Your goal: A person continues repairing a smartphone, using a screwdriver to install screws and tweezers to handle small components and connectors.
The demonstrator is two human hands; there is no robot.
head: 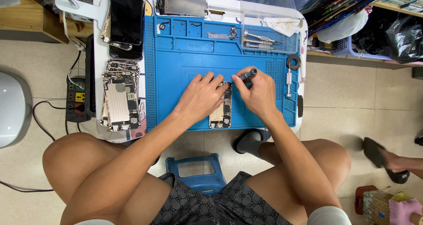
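My left hand (200,97) lies flat with its fingers spread over 1 opened phone (221,112) at the centre of the blue mat (176,75). My right hand (260,92) fingers pinch 1 small screwdriver (247,74) at the phone's 12 o'clock end. 1 stack of phone housings (120,100) sits at 9 o'clock on the table (99,35).

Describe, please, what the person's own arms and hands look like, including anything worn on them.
Both forearms are bare down to the wrists. The left hand and right hand wear no gloves, and no watch, ring or bracelet shows. At the bottom edge, white sleeve ends cover the upper arms.
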